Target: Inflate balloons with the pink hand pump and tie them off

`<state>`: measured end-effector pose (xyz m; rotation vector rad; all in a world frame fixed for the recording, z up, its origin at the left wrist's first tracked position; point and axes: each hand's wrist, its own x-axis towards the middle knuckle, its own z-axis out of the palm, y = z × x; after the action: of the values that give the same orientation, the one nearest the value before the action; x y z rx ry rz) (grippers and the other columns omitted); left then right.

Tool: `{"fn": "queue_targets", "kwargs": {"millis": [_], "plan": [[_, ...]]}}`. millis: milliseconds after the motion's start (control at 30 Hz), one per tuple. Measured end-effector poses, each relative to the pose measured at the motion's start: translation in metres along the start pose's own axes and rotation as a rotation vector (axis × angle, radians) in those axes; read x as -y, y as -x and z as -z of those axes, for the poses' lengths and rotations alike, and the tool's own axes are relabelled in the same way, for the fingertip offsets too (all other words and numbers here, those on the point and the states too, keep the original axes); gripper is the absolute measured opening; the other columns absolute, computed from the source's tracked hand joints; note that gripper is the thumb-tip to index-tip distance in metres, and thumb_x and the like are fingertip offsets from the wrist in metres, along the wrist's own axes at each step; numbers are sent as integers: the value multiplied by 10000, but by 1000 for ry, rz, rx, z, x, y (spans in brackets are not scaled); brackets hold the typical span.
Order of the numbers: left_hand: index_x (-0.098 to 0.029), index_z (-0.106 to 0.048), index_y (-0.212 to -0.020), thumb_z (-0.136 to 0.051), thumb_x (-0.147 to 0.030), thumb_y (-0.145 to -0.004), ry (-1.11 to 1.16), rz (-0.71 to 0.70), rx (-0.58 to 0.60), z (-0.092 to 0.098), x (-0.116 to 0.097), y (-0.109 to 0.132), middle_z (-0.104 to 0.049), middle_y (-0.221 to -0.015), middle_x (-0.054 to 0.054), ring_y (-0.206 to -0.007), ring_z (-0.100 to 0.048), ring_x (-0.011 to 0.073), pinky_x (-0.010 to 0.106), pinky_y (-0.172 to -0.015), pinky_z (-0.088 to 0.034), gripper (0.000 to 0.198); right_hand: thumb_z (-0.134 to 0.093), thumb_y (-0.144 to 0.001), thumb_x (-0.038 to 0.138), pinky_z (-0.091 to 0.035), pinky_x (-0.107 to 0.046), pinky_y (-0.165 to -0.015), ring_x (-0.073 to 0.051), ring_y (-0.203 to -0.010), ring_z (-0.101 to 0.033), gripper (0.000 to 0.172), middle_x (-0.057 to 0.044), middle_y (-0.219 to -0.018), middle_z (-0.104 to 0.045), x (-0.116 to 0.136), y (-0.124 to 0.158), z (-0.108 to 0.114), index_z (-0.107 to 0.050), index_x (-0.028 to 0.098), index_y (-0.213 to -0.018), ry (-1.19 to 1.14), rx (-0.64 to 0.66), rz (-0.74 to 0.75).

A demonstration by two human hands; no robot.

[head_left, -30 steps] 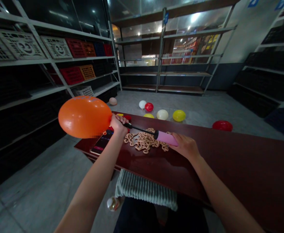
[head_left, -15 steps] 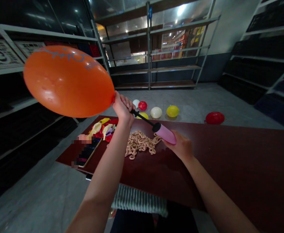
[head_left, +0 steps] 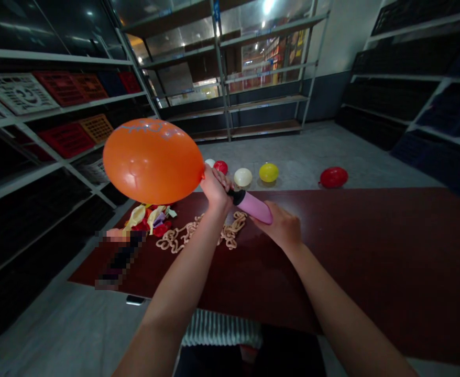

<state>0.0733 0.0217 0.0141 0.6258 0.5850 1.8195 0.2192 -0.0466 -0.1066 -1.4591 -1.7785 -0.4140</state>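
An orange balloon (head_left: pixel 153 161) with blue markings hangs above the table's left part, its neck pinched in my left hand (head_left: pixel 215 187). That hand also wraps the black nozzle end of a hand pump, and its fingers are closed. My right hand (head_left: pixel 281 226) is closed round the far end of the pump's pink barrel (head_left: pixel 255 207). The black rod is hardly visible between barrel and left hand. Below my hands, a heap of tan looped strands (head_left: pixel 232 233) lies on the dark red table (head_left: pixel 356 251), partly hidden by my left forearm.
Uninflated balloons (head_left: pixel 161 229) in several colours and a blurred dark phone-like object (head_left: pixel 122 256) lie on the table's left. Beyond it on the floor are a white balloon (head_left: pixel 243 177), a yellow balloon (head_left: pixel 269 172) and red balloons (head_left: pixel 333 177). Shelves (head_left: pixel 265 104) stand behind.
The pink barrel and my left hand have come together, covering the black rod. The orange balloon appears smaller and further right. The camera view has shifted, showing more crates on the left.
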Motion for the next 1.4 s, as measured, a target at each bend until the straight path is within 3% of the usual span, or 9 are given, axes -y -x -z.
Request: {"fn": "queue_targets", "kwargs": {"millis": [400, 767, 900, 1033, 1167, 1267, 1400], "plan": [[-201, -258, -537, -410, -411, -993, 70, -41, -131, 60, -59, -10, -253, -372, -75, -273, -237, 78, 230, -357, -255, 524, -592, -850, 548, -456, -300, -638, -197, -740, -691, 435, -55, -904, -740, 5, 5, -3, -641, 186, -1087, 42, 15, 210], [-191, -255, -540, -382, -179, -923, 103, -88, -326, 136, -108, -10, -251, -397, -75, -308, -232, 68, 232, -400, -239, 404, -585, -856, 537, -405, -296, -638, -188, -712, -661, 413, -57, -844, -714, 9, 9, -6, -637, 187, -1068, 157, 129, 389], [-194, -252, -539, -367, -227, -945, 100, -83, -325, 148, -123, -10, -243, -395, -73, -305, -224, 71, 239, -396, -240, 423, -591, -852, 516, -413, -300, -626, -191, -714, -664, 416, -51, -852, -715, 20, 7, -6, -633, 203, -1122, 134, 166, 417], [-192, -254, -542, -375, -297, -974, 71, -128, -266, 133, -139, -11, -244, -396, -74, -302, -229, 67, 232, -390, -245, 461, -621, -830, 485, -445, -306, -645, -201, -747, -682, 419, -70, -913, -730, 31, 3, -4, -633, 195, -1132, 61, 147, 378], [-194, -240, -549, -395, -355, -993, 54, -195, -148, 90, -143, -14, -216, -392, -77, -298, -213, 62, 223, -377, -227, 497, -620, -828, 497, -469, -308, -648, -211, -762, -695, 408, -80, -927, -737, 29, -2, 1, -629, 175, -1079, 21, 90, 271], [-197, -232, -553, -422, -469, -984, 48, -231, -75, 53, -131, -17, -208, -392, -78, -304, -211, 59, 220, -370, -217, 545, -624, -809, 532, -473, -316, -642, -219, -763, -692, 432, -79, -931, -738, 14, -6, 6, -628, 184, -1064, 23, 65, 152], [-203, -240, -552, -427, -528, -971, 42, -196, -43, 15, -95, -21, -218, -388, -77, -307, -205, 58, 222, -364, -221, 562, -620, -810, 508, -467, -339, -677, -233, -806, -671, 436, -83, -960, -723, -12, -9, 13, -616, 194, -1111, 71, 12, -6]]}}
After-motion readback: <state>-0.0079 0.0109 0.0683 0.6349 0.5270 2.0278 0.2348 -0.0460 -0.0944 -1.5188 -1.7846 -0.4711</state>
